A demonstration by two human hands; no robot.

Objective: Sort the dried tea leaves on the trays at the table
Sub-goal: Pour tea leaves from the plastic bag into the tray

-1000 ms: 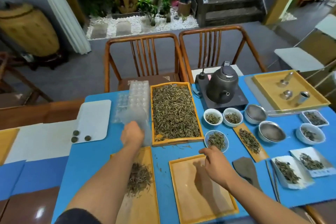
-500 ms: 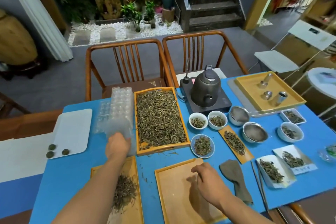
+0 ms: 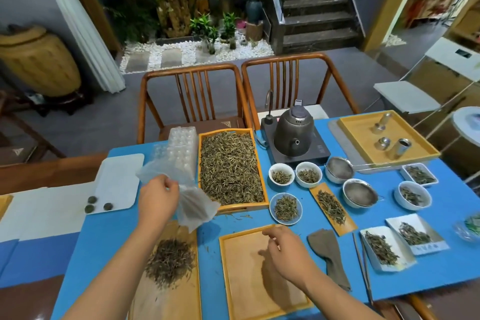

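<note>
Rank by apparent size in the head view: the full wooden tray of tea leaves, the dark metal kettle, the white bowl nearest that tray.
1. Full wooden tray of tea leaves
2. Dark metal kettle
3. White bowl
The kettle sits farther from the camera, so its true size is less sure.

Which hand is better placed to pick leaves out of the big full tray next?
Probably the right hand: it is empty and hovers over the bare tray, just in front of the full tray. The left hand sits closer beside it, but its fingers hold a clear plastic bag.
</note>
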